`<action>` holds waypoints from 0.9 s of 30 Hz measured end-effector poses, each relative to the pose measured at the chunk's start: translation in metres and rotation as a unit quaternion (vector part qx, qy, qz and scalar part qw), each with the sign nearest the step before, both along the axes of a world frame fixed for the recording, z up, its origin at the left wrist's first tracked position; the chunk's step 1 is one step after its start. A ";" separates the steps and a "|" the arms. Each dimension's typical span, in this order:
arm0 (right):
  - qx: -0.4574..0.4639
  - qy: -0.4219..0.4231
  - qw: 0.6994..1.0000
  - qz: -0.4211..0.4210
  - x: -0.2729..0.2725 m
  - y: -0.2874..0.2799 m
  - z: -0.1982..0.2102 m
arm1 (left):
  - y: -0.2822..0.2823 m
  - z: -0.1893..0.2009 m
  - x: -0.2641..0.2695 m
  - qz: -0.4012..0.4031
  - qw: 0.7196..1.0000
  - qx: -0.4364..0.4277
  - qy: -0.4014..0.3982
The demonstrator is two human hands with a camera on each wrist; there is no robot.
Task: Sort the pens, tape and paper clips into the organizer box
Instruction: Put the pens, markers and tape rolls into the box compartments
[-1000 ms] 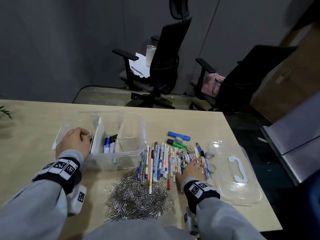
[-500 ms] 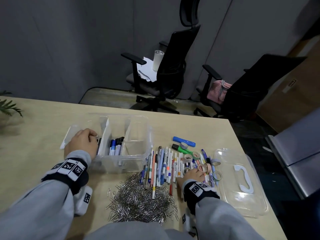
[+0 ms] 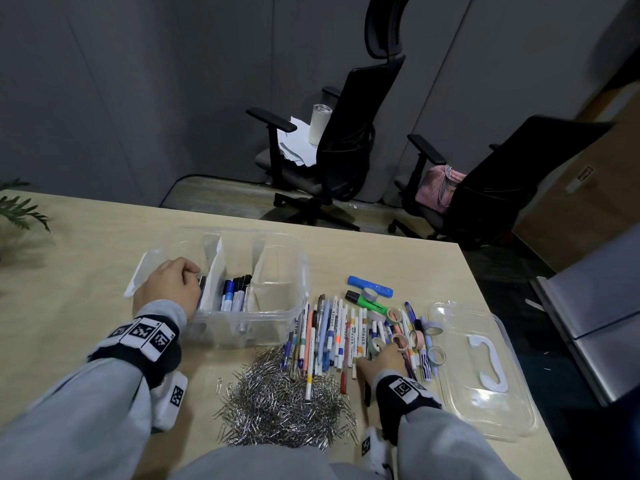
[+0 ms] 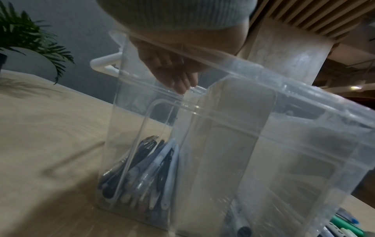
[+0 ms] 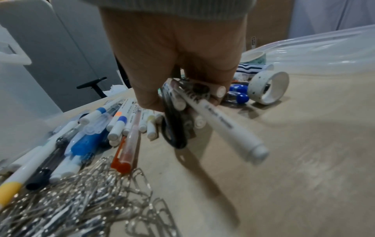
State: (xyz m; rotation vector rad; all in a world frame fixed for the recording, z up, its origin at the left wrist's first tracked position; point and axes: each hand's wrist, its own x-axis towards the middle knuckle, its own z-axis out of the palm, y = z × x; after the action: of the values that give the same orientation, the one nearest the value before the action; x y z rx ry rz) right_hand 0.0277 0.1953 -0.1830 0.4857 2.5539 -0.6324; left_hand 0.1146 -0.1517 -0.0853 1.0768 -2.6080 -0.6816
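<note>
The left hand [image 3: 171,285] sits at the left end of the clear box [image 3: 277,317] on the table [image 3: 86,244], its fingers [image 4: 178,83] curled over the rim. Whether they pinch anything small there cannot be told. Seen from the left wrist, the box's leftmost compartment holds a bunch of pens [image 4: 146,173], dark and pale blue. From the head view, the middle compartment holds a few markers [image 3: 235,292] with blue and black caps, and the right compartment looks bare.

The right hand [image 3: 382,360] rests at the near end of the row of loose pens [image 3: 332,334] lying just right of the box. In the right wrist view its fingers [image 5: 150,89] are curled round a small bundle, with a white marker [image 5: 227,126] and a black pen [image 5: 172,128] sticking out toward the camera.

Tape rolls [image 3: 403,336] lie scattered among and right of the pens; a blue marker [image 3: 370,286] and a green highlighter [image 3: 367,301] lie at the far side of that spread. A heap of paper clips [image 3: 284,403] sits near the table's near edge, touching the near ends of the pens. The clear lid [image 3: 485,386] lies flat at the right.
</note>
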 end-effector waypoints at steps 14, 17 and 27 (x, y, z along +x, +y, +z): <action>-0.033 0.032 0.999 -0.002 0.007 0.014 0.000 | 0.000 0.001 0.001 -0.001 1.000 0.000 -0.004; -0.030 0.026 0.999 0.012 0.008 0.017 0.002 | -0.001 0.000 0.001 0.000 1.000 -0.002 -0.004; -0.063 -0.015 0.997 0.030 0.001 0.029 0.011 | -0.001 -0.001 0.001 -0.003 1.000 -0.005 -0.008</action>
State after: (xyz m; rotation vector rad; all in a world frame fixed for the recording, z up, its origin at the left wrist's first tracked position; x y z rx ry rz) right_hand 0.0290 0.2243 -0.1721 0.3706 2.4724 -0.7546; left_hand 0.1154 -0.1523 -0.0865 1.0766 -2.6251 -0.6629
